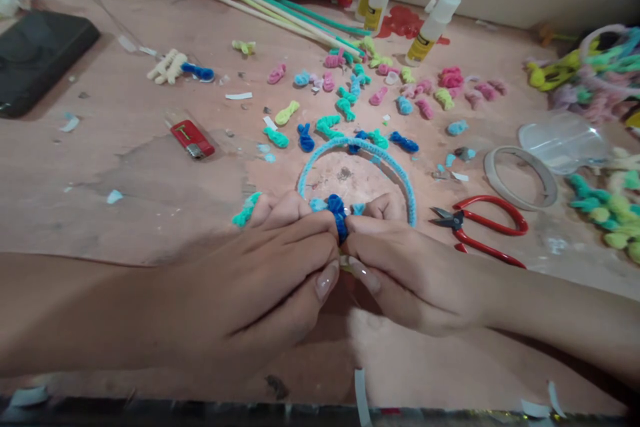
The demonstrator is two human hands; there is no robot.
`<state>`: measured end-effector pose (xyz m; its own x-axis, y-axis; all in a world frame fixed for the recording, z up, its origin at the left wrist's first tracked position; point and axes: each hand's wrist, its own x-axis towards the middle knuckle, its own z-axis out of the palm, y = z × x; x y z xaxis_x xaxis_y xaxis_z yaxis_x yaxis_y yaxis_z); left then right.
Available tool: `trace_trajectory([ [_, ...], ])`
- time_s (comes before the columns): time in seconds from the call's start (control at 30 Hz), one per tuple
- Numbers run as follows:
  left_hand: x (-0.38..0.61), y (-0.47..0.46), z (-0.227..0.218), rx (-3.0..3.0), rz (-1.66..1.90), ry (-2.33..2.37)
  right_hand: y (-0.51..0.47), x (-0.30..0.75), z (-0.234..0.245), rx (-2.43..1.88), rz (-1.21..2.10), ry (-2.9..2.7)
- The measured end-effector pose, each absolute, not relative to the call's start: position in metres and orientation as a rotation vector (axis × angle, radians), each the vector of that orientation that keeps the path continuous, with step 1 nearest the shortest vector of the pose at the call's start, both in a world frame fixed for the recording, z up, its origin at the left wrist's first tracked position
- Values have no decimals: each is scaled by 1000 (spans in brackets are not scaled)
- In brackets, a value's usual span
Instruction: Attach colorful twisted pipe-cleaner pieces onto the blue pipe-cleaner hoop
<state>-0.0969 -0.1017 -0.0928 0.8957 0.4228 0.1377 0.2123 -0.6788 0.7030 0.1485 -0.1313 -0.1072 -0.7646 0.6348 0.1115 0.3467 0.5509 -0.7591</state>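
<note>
A light-blue fuzzy headband [367, 145] arches away from me, its ends hidden behind my hands. My left hand [285, 260] and my right hand [405, 267] are closed close together, fingertips pinching at its near side. Between them shows a dark-blue twisted pipe-cleaner piece [337, 213], with light-blue bits on either side. A small yellowish strip [345, 261] is pinched between the thumbs and fingers; what it is I cannot make out. Beside my left fingers, a teal pipe-cleaner piece [247, 209] pokes out; whether it is held or lies on the table I cannot tell.
Several small twisted pipe-cleaner pieces [345, 103] lie beyond the headband. Red-handled cutters [493, 223], a tape roll [520, 177] and a clear plastic container [563, 140] are at right. A red lighter [190, 137] and a black phone [45, 57] lie left. Glue bottles [434, 27] stand behind.
</note>
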Motion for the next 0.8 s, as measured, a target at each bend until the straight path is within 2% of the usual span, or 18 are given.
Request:
trace_trajectory([
  [0.57,-97,-102,-94,2339,421,460,-130,148,-101,-775,1217,-2374],
  [0.8,-97,-101,-95,2322,395,443,-130,149,-100,-805,1186,-2407],
])
